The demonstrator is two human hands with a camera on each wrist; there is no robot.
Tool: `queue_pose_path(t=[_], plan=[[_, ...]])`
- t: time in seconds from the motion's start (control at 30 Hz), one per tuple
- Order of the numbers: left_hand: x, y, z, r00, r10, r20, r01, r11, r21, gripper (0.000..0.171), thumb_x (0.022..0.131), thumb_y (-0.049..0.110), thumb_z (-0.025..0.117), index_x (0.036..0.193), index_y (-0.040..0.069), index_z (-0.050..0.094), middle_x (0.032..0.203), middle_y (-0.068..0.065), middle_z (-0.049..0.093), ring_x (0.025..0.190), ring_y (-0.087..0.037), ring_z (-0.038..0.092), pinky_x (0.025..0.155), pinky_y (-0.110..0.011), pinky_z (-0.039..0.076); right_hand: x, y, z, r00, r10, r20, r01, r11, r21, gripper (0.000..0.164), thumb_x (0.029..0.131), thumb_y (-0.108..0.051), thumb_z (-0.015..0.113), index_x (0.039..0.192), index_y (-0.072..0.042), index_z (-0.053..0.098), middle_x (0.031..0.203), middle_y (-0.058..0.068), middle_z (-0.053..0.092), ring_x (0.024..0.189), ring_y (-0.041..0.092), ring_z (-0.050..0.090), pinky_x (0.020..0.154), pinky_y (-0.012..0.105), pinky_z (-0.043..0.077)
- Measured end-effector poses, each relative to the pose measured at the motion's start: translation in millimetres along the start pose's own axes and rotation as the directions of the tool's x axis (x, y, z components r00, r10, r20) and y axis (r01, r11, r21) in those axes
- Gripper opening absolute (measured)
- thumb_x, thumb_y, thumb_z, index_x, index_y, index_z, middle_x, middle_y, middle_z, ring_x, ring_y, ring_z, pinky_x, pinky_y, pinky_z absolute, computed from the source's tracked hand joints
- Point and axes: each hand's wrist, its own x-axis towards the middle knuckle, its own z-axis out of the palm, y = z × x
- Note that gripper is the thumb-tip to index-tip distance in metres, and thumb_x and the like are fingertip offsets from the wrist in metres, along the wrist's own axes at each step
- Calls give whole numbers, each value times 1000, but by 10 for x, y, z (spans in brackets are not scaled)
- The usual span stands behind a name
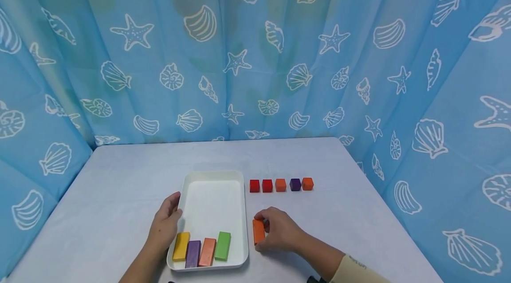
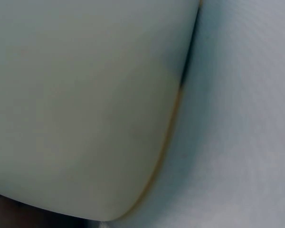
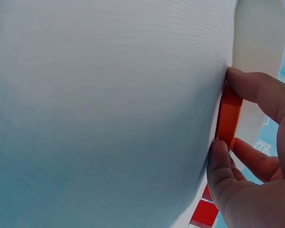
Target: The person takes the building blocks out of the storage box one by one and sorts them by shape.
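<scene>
My right hand [image 1: 279, 230] pinches an orange rectangular block [image 1: 258, 232] between thumb and fingertips, at its two ends. The right wrist view shows this block [image 3: 229, 116] on edge, close to the white tabletop. It is just right of a white tray [image 1: 213, 201]. My left hand [image 1: 164, 223] holds the tray's left side, thumb at the rim. In the tray's near end lie a yellow block [image 1: 181, 246], a purple block [image 1: 193, 254], a salmon-orange block [image 1: 207, 252] and a green block [image 1: 222, 246]. The left wrist view has only a blurred pale surface and tabletop.
Behind the right hand, a row of small cubes runs rightward: a red cube [image 1: 254, 186], another red cube [image 1: 267, 186], an orange cube [image 1: 281, 185], a purple cube [image 1: 295, 185] and another orange cube [image 1: 307, 184]. A blue shell-patterned curtain [image 1: 255, 74] borders the white table [image 1: 127, 176].
</scene>
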Motion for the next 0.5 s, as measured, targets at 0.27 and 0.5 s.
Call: queue_pose_path(t=[0.27,0.5], plan=[[-8,10,1,1000,-1,-1,1,1000,13,57,111,6,40,166,1,27,170,-24,30,158,-42,25,125,-59,24,-9,20,9,1000,-4,-8,4,1000,0,68,69,-19,101,131,-14,71,107,-6,61,90,18,62,81,28,62],[-16,0,9,1000,24,1,-24,1000,4,57,111,6,40,166,0,26,170,-25,29,158,-43,25,125,-60,24,-13,29,-7,1000,-6,-2,6,1000,-4,71,69,-21,102,132,-15,70,109,-5,61,91,17,62,82,28,63]])
